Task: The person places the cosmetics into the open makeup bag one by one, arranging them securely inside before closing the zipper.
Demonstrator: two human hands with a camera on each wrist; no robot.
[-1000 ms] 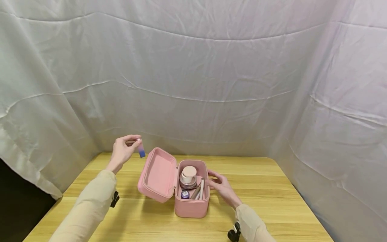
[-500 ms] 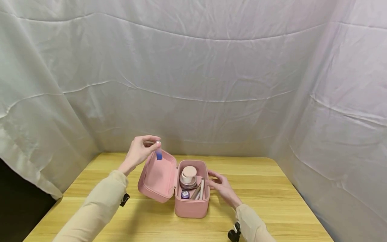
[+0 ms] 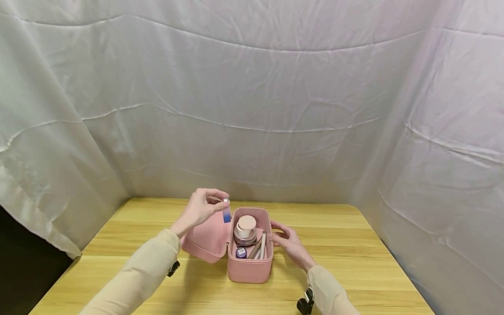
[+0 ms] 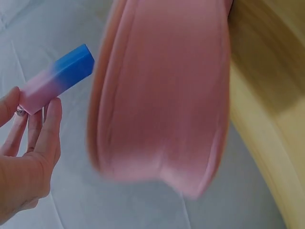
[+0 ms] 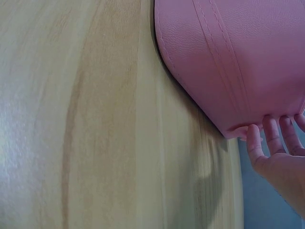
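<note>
My left hand (image 3: pixel 202 205) pinches a small square-sided lipstick tube (image 3: pixel 226 214), pink fading to blue, with a silver end. The tube hangs blue end down over the hinge side of an open pink makeup case (image 3: pixel 250 272). In the left wrist view the tube (image 4: pixel 59 76) is near the case lid (image 4: pixel 162 95). My right hand (image 3: pixel 290 245) rests its fingers against the case's right wall; the right wrist view shows the fingertips (image 5: pixel 273 131) touching the pink side. Inside the case are a white jar (image 3: pixel 246 225) on another jar, a purple-lidded pot (image 3: pixel 241 253) and slender sticks (image 3: pixel 263 246).
The lid (image 3: pixel 204 245) lies folded out to the left, partly behind my left hand. The case stands on a wooden table (image 3: pixel 334 262). Grey-white cloth (image 3: pixel 252 96) hangs behind and at both sides.
My left hand has carried the lipstick tube rightward, from left of the lid across to the hinge, and slightly lower. My right hand and the case stay where they were.
</note>
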